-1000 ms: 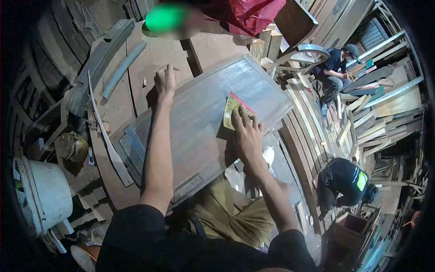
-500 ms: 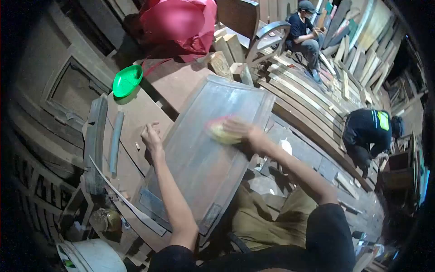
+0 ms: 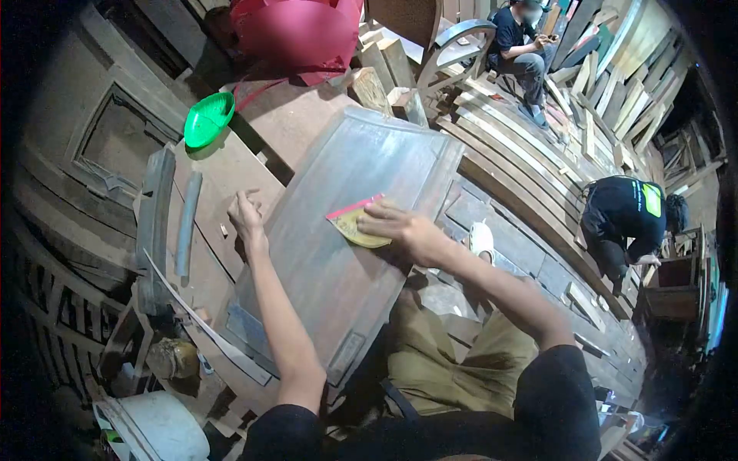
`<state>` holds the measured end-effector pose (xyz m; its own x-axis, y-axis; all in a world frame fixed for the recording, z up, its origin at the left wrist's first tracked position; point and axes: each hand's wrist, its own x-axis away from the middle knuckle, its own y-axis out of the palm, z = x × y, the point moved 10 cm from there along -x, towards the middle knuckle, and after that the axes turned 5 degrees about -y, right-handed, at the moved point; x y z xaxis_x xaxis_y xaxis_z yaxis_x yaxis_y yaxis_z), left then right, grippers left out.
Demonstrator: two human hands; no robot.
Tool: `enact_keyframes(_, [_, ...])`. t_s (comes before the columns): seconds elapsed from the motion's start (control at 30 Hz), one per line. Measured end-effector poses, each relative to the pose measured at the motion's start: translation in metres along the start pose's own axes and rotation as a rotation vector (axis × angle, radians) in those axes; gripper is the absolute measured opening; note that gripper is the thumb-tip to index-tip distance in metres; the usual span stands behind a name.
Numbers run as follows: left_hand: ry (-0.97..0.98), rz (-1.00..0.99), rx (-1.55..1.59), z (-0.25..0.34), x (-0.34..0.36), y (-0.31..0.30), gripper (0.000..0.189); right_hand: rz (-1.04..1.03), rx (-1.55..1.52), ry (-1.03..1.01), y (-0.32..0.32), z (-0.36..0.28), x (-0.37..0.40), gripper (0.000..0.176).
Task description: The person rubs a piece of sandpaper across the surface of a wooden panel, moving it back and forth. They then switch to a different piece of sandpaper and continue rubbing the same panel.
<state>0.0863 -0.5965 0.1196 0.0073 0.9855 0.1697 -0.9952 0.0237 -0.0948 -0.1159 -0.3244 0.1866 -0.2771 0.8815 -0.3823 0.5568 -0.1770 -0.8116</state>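
A broad wooden panel (image 3: 307,253) with a raised frame lies slanted in front of me, its surface dull grey-brown with a whitish sheen toward the far end. My right hand (image 3: 407,230) presses a folded piece of yellow sandpaper (image 3: 361,232) with a pink edge against the panel's middle. Some print shows on the yellow side; the rest is hidden under my fingers. At the panel's left edge, my left hand (image 3: 247,215) has loosely bent, parted fingers and holds nothing.
A green dish (image 3: 209,121) and a grey strip (image 3: 189,223) lie left of the panel. A red bag (image 3: 296,38) stands beyond it, near wood blocks (image 3: 370,91). Two people, one seated (image 3: 519,46) and one bent over (image 3: 624,215), are by stacked planks (image 3: 511,154).
My right hand and the sandpaper have shifted slightly left and down across the panel, and the motion blur is mostly gone. The left hand stays beside the panel's edge.
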Motion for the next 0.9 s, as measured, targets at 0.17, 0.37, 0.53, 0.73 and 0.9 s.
enact_keyframes(0.17, [-0.050,-0.003,0.001,0.001,0.005,0.000,0.037,0.489,0.225,0.649,-0.062,0.079,0.025,0.056])
enact_keyframes(0.37, [-0.029,0.005,-0.009,-0.001,-0.001,-0.002,0.036,0.461,0.358,0.443,-0.042,0.055,0.010,0.053])
enact_keyframes(0.53, [-0.060,0.025,0.061,0.014,0.021,0.003,0.033,0.525,0.374,0.484,-0.044,0.055,0.017,0.054])
enact_keyframes(0.73, [-0.070,0.036,-0.025,0.003,0.007,0.000,0.033,0.495,0.340,0.472,-0.039,0.056,0.016,0.057])
enact_keyframes(0.9, [-0.072,-0.015,-0.009,0.002,0.006,0.001,0.032,0.496,0.334,0.465,-0.039,0.056,0.016,0.057])
